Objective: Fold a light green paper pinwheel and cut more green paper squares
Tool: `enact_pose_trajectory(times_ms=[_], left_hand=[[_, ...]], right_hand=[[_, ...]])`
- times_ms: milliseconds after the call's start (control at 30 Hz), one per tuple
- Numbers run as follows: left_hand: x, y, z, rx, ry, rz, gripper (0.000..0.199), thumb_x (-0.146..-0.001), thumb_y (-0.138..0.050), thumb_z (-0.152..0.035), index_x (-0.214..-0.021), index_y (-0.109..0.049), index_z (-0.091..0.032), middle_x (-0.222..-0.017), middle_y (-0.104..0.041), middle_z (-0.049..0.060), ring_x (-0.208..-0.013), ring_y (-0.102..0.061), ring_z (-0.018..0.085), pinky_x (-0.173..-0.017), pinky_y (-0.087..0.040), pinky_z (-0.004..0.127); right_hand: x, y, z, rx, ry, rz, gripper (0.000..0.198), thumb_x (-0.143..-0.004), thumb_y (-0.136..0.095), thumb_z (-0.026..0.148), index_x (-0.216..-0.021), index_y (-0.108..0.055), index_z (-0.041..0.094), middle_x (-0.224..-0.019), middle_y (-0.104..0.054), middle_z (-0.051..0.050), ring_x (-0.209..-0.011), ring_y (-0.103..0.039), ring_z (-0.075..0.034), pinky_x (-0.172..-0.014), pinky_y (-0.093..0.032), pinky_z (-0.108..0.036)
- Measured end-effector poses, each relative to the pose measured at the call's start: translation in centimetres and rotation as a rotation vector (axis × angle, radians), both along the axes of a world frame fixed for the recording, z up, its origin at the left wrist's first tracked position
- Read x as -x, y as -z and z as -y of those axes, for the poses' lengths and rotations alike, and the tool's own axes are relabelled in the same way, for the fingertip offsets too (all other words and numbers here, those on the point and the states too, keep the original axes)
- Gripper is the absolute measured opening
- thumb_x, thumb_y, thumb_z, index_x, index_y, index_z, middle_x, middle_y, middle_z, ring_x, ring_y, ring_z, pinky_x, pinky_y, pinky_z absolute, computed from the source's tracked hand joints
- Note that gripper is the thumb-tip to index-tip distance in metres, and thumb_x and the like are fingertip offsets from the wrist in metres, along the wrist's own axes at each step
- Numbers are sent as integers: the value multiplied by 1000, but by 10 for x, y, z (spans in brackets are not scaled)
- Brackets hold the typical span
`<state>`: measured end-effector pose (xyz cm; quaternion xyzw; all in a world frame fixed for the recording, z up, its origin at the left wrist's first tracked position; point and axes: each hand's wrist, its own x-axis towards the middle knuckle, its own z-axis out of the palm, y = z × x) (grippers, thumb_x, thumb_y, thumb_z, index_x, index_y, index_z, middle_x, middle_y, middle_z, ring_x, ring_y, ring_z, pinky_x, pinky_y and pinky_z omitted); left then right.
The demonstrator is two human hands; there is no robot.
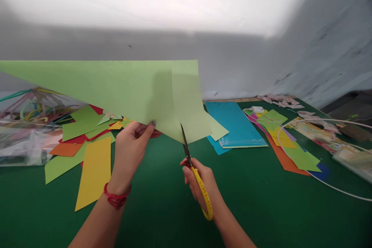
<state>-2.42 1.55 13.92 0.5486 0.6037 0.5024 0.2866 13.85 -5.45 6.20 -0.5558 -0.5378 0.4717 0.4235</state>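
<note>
A large sheet of light green paper (124, 89) is held up in front of me, with a straight crease near its right end. My left hand (132, 149) pinches the sheet's lower edge between thumb and fingers. In my right hand (202, 182) is a pair of scissors (199, 184) with yellow handles and dark blades. The blades point upward at the lower edge of the sheet, to the right of my left hand, and overlap the paper there. How far the blades are parted is hard to make out.
Coloured paper pieces, including a yellow strip (94, 170), lie left on the green table (162, 209). Behind them are pipe cleaners (35, 104) and a clear plastic bag (31, 145). Right are a blue paper pack (238, 124), more paper pieces (279, 135), a charger (257, 109) and a white cable (334, 190).
</note>
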Motion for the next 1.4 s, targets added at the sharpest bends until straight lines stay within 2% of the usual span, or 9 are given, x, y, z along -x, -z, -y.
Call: enact_pose_trajectory(times_ms=[433, 667, 933, 1067, 1233, 1400], left_hand=[[0, -1, 0, -11, -2, -1, 20, -72, -60, -41, -80, -66, -23, -73, -69, 2, -70, -65, 20, -61, -50, 30], [-1, 1, -1, -10, 4, 9, 18, -73, -60, -41, -77, -65, -24, -71, -69, 1, -69, -65, 18, -63, -51, 29], [-2, 1, -1, -22, 3, -13, 18, -72, -60, -41, -74, -64, -23, -69, -68, 0, -68, -65, 18, -62, -51, 29], [-2, 2, -1, -31, 20, 12, 18, -72, -61, -40, -74, -64, -23, -70, -68, 0, -68, -65, 18, -62, -51, 28], [2, 5, -4, -22, 25, 40, 19, -73, -61, -39, -70, -62, -21, -67, -68, 1, -66, -65, 18, -60, -50, 27], [4, 8, -7, -24, 55, 102, 19, -72, -63, -37, -66, -59, -19, -65, -68, 1, -63, -65, 18, -59, -50, 27]], right_hand=[[-1, -2, 0, -32, 47, 68, 41, -75, -48, 57, -82, -55, 17, -52, -43, 3, -43, -38, -8, -41, -32, -21], [0, 0, -1, -51, 57, 81, 39, -74, -51, 56, -77, -54, 17, -53, -40, 3, -44, -33, -7, -41, -28, -21], [1, 3, 0, -15, 40, 99, 39, -75, -50, 57, -75, -54, 18, -48, -37, 4, -41, -32, -8, -38, -26, -21], [0, 1, 0, -46, 46, 104, 39, -76, -49, 56, -74, -53, 17, -52, -40, 3, -45, -33, -8, -41, -27, -21], [-8, 3, -3, -77, -19, 109, 35, -77, -51, 51, -85, -52, 17, -58, -38, 4, -49, -31, -8, -45, -27, -20], [-10, 6, -2, -74, -118, 37, 36, -79, -50, 49, -98, -48, 18, -65, -42, 3, -53, -37, -9, -49, -31, -20]])
